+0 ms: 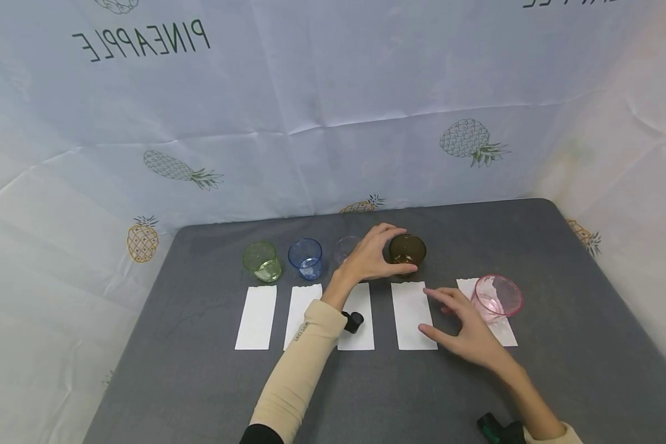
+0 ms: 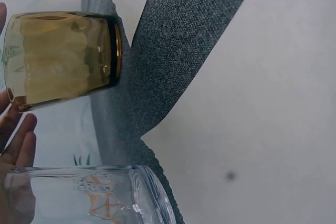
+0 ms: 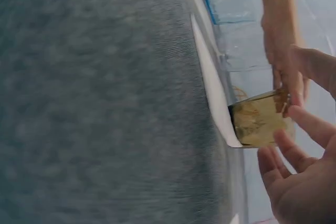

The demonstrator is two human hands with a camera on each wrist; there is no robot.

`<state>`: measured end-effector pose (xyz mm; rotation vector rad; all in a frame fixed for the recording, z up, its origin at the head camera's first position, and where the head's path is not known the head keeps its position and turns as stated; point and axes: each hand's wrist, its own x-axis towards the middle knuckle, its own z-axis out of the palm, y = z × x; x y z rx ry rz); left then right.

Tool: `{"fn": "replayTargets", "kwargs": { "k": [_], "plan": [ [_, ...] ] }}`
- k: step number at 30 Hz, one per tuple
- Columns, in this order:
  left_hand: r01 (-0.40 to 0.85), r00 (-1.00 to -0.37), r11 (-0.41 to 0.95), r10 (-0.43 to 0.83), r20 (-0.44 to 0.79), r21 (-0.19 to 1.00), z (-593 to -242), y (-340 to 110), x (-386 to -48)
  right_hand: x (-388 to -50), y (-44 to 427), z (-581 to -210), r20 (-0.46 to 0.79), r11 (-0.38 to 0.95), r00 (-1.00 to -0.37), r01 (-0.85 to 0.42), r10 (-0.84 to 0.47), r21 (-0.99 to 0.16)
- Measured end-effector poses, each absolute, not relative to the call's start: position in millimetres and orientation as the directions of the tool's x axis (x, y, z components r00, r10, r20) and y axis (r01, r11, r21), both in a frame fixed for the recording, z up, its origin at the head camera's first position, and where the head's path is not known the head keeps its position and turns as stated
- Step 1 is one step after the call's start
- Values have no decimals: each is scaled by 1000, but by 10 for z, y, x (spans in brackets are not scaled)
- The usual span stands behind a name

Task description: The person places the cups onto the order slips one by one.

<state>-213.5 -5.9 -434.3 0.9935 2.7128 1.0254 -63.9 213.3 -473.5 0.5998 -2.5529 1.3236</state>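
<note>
My left hand (image 1: 373, 254) holds the amber-brown glass (image 1: 407, 250) near its rim, thumb on the near side and fingers on the far side. In the left wrist view the amber glass (image 2: 63, 59) shows fingertips at its rim; I cannot tell whether its base touches the table. My right hand (image 1: 468, 336) reaches over the edge of a white paper strip (image 1: 413, 320), thumb and fingers spread and holding nothing. Beside it, a pink glass (image 1: 496, 299) rests on another paper strip (image 1: 505, 333). A clear glass (image 1: 344, 248) stands partly hidden behind the left hand.
A green glass (image 1: 262, 262) and a blue glass (image 1: 306, 259) stand at the back left of the grey table (image 1: 200, 370). Several white strips lie in a row before the glasses, one (image 1: 256, 317) at the left. A pineapple-print cloth (image 1: 311, 166) hangs behind.
</note>
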Motion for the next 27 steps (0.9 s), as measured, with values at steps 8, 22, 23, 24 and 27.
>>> {"fn": "replayTargets", "kwargs": {
  "k": [8,22,23,24,27],
  "plan": [
    [539,-793,580,595,135,610,-4336,-56,-2128,-625,2142,-4898,328,569,-896,-443,-298,-693],
    [545,-802,659,591,92,518,-4314,-22,-2116,-624,2170,-4945,252,640,-917,-397,-310,-658],
    [549,-801,666,592,89,506,-4316,-20,-2116,-624,2171,-4945,247,642,-918,-393,-310,-658],
    [551,-800,670,594,87,497,-4318,-17,-2117,-623,2172,-4945,244,644,-919,-392,-310,-657],
    [556,-799,682,596,81,475,-4321,-11,-2117,-622,2176,-4943,235,645,-921,-385,-310,-660]
  ]
}}
